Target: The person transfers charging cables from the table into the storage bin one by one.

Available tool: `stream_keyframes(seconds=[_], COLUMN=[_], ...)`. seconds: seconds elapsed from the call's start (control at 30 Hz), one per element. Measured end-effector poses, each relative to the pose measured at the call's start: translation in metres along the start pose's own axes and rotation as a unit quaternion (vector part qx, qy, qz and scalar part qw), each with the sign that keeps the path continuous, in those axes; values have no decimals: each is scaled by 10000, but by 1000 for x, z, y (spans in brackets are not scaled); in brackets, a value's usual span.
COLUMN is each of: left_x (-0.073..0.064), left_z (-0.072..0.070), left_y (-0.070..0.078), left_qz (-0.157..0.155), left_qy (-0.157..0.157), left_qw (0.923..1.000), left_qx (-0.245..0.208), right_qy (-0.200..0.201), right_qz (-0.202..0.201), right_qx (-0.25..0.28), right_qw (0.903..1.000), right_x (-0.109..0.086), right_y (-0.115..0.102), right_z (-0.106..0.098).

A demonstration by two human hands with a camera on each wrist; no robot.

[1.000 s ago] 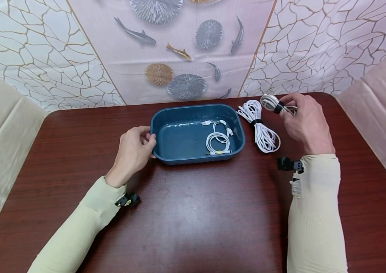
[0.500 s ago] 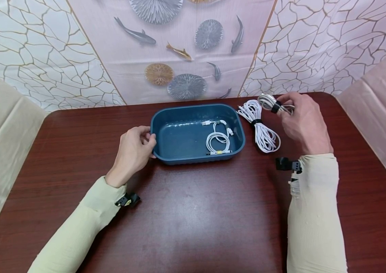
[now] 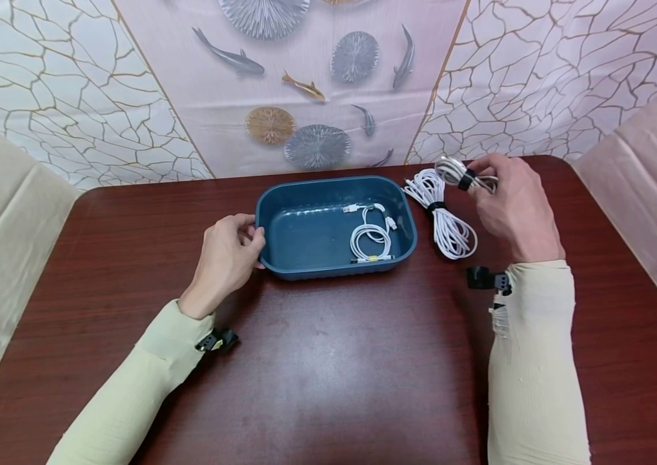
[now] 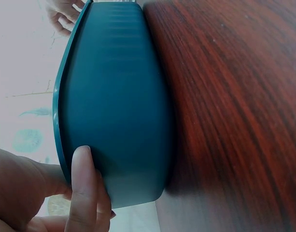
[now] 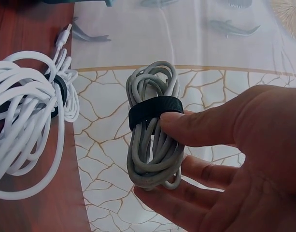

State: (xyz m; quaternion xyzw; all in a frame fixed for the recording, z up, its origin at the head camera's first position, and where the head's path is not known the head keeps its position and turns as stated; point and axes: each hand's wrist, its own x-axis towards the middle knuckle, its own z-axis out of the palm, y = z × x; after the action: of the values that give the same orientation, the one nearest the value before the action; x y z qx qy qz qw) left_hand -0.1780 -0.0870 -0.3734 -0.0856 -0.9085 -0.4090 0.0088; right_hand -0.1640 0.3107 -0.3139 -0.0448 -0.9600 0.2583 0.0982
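Note:
My left hand [image 3: 226, 255] pinches the left end of a dark blue-green plastic bin [image 3: 299, 274], thumb at the rim and fingers against the outer wall in the left wrist view. Inside the bin, toward its right end, lies a thin white USB cable [image 3: 370, 240] in a loose coil with a yellow tie. Off to the right, my right hand [image 3: 517, 206] holds a grey cable bundle [image 5: 155, 154] between thumb and fingers, raised above the table. A black strap [image 5: 155, 110] wraps its middle. Beside the bin lies a larger white cable bundle [image 3: 453, 234] with its own black strap.
The dark red wooden table [image 3: 328, 361] ends at a patterned cloth backdrop [image 3: 317, 77] just behind the bin. Beige cloth [image 3: 648, 187] stands along the right side. A small black camera [image 3: 482, 278] sits on my right wrist.
My right hand has drifted slightly left and up with the grey cable bundle, which now overlaps the top of the white bundle in the head view. The left hand and bin stay still.

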Motion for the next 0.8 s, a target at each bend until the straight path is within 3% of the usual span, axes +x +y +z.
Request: stream_keyframes(seconds=[0.8], left_x=[0], left_z=[-1], left_y=[-1], left_qz=[33], left_qy=[-14], left_qw=[10000], left_qx=[5], right_qy=[48], right_qz=[-402], right_qx=[132], right_qw=[9991], right_x=[0], right_y=[-13], right_z=[6])
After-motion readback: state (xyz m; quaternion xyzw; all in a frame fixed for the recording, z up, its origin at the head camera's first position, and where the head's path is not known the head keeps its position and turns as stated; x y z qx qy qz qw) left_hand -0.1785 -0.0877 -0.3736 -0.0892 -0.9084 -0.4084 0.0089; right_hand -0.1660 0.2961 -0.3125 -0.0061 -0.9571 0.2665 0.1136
